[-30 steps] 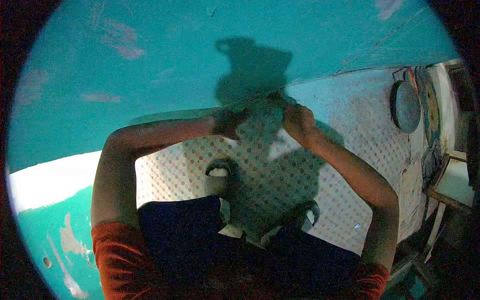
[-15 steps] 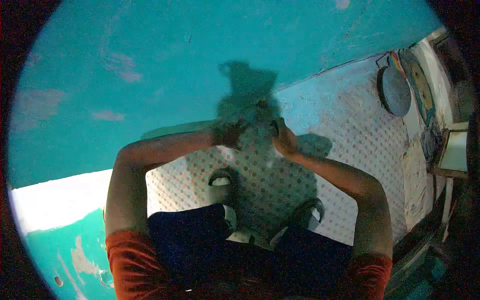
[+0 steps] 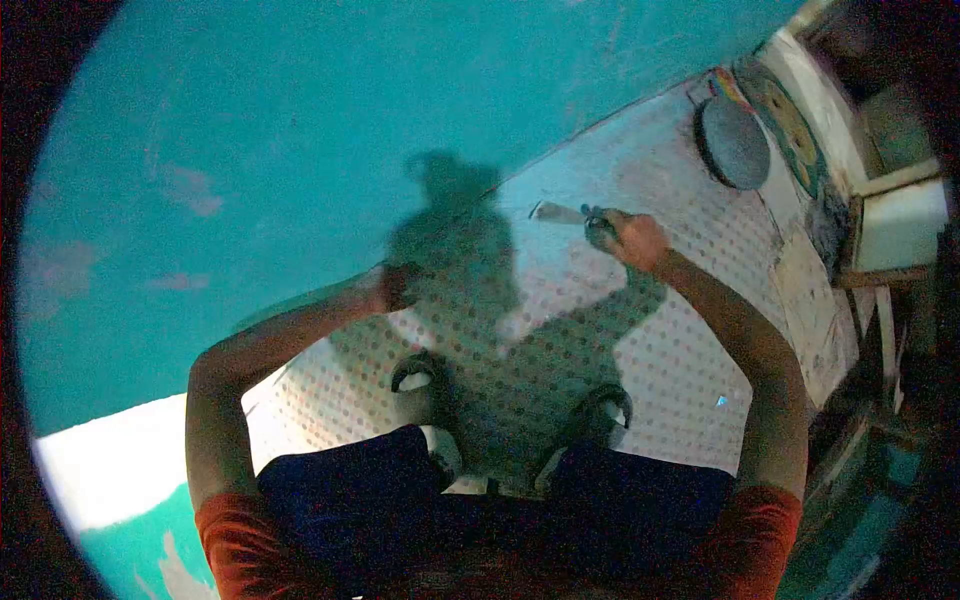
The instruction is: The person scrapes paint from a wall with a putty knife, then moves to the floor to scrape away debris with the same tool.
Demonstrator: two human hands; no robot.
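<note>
The scraper (image 3: 560, 212) is a flat-bladed one, its pale blade pointing toward the teal wall (image 3: 300, 120) and hanging just above the dotted floor sheet (image 3: 690, 330). The right hand (image 3: 630, 238) has its fingers wrapped tight round the handle. The left hand (image 3: 395, 288) sits in shadow close to the foot of the wall, and I cannot tell how its fingers lie. The person's own shadow falls across the sheet between both arms. Below, two sandalled feet (image 3: 413, 372) stand on the sheet. Farther right, a round dark pan (image 3: 733, 142) lies beside a patterned disc (image 3: 790, 120).
</note>
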